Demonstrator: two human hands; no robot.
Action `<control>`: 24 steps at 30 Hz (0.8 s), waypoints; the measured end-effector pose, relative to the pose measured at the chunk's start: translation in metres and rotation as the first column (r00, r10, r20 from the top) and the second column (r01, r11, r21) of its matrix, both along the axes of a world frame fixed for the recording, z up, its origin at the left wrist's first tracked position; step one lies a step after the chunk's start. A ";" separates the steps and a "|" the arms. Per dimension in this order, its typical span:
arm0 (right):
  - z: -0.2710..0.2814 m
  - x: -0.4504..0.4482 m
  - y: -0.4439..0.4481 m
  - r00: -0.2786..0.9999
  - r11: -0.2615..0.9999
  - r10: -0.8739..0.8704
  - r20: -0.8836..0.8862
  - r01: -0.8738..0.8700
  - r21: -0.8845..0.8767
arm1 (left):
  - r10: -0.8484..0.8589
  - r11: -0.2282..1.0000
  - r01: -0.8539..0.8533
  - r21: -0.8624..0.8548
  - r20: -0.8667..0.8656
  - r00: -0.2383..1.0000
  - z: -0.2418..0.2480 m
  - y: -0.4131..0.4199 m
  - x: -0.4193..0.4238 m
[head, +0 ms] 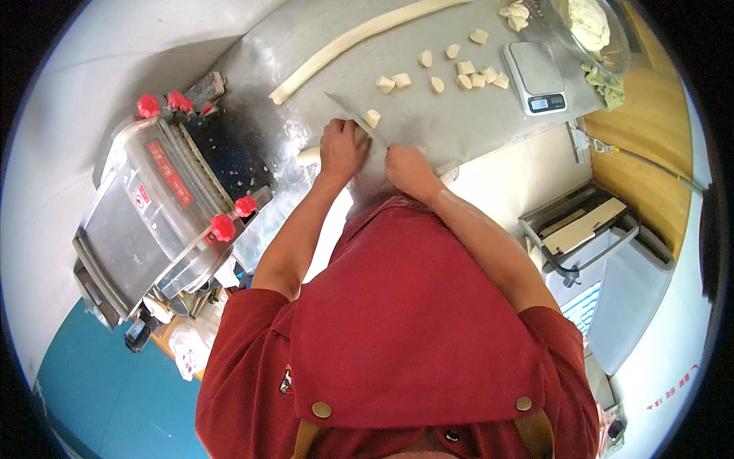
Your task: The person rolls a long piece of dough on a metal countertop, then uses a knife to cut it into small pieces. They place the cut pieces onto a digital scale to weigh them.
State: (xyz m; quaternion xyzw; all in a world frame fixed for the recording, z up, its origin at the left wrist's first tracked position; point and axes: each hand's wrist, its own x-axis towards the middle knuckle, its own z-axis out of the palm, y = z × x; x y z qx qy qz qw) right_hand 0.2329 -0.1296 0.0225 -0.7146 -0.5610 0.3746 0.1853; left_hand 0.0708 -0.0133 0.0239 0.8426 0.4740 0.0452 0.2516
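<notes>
My left hand [342, 150] lies on a rope of dough [309, 155], its fingers curled over it on the floured steel table [395, 123]. In my right hand [412, 171] is a knife [351, 112], its blade slanting up and left past my left fingers. A cut dough piece [371, 119] sits just beyond the blade. Several more dough pieces [464, 74] are scattered farther off to the right. A long uncut dough rope [361, 39] curves along the table's far side. The knife's handle is hidden in my fist.
At left stands a steel dough machine [166, 189] with red knobs. A digital scale [539, 74], a green cloth [606, 86] and a bowl [616, 54] holding a large dough mass [589, 24] are at the right. Below them is a grey bin [625, 304] beyond the table edge.
</notes>
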 end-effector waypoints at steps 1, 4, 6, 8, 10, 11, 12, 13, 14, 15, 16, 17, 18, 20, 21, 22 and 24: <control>0.004 -0.002 0.005 0.999 0.999 -0.035 0.017 0.035 0.006 | -0.007 1.000 0.007 0.024 0.017 1.000 -0.004 0.000 -0.005; 0.035 0.003 0.021 0.994 0.994 -0.087 0.065 0.092 -0.066 | 0.004 0.999 -0.006 0.032 0.079 0.997 -0.022 0.000 -0.027; 0.050 0.005 0.025 0.996 0.994 -0.064 0.068 0.070 -0.088 | 0.015 0.998 -0.025 0.053 0.183 0.983 -0.030 0.015 -0.026; 0.056 0.004 0.022 0.999 0.999 -0.005 0.045 0.007 -0.053 | 0.079 0.994 -0.094 0.056 0.221 0.972 -0.033 0.017 -0.025; 0.062 -0.001 0.019 1.000 0.999 0.006 0.018 -0.005 -0.047 | 0.095 0.991 -0.115 0.074 0.228 0.969 -0.035 0.025 -0.026; 0.062 -0.002 0.019 1.000 0.999 0.011 0.004 -0.011 -0.043 | 0.103 0.989 -0.125 0.083 0.231 0.967 -0.036 0.030 -0.027; 0.059 -0.004 0.019 1.000 0.999 0.021 0.002 -0.021 -0.042 | 0.132 0.988 -0.148 0.049 0.244 0.961 -0.038 0.030 -0.028; 0.055 -0.005 0.019 1.000 0.999 0.030 0.000 -0.030 -0.041 | 0.162 0.985 -0.171 0.014 0.255 0.953 -0.040 0.030 -0.028; 0.052 -0.006 0.019 0.999 0.998 0.039 -0.002 -0.039 -0.039 | 0.191 0.981 -0.192 -0.021 0.265 0.945 -0.041 0.029 -0.029; 0.050 -0.006 0.019 0.999 0.999 0.038 -0.007 -0.038 -0.035 | 0.182 0.983 -0.185 -0.013 0.257 0.949 -0.041 0.029 -0.028; 0.049 -0.006 0.020 0.999 0.999 0.037 -0.011 -0.038 -0.030 | 0.173 0.984 -0.177 -0.005 0.248 0.953 -0.040 0.029 -0.028; 0.048 -0.006 0.020 0.999 0.999 0.037 -0.016 -0.037 -0.025 | 0.164 0.985 -0.170 0.003 0.240 0.957 -0.038 0.029 -0.028; 0.047 -0.005 0.020 0.999 0.998 0.043 -0.018 -0.044 -0.043 | 0.171 0.985 -0.172 -0.018 0.234 0.957 -0.036 0.030 -0.027; 0.045 -0.003 0.022 0.998 0.995 0.057 -0.025 -0.059 -0.080 | 0.186 0.982 -0.177 -0.057 0.222 0.957 -0.030 0.030 -0.026; 0.038 -0.004 0.021 0.998 0.997 0.066 -0.022 -0.067 -0.041 | 0.196 0.980 -0.189 -0.055 0.215 0.957 -0.029 0.030 -0.026; 0.024 -0.006 0.019 0.997 0.997 0.072 -0.019 -0.072 -0.001 | 0.204 0.979 -0.198 -0.053 0.208 0.957 -0.030 0.030 -0.026; -0.001 -0.006 0.025 0.993 0.992 0.114 -0.031 -0.112 0.055 | 0.212 0.977 -0.214 -0.003 0.173 0.962 -0.029 0.028 -0.026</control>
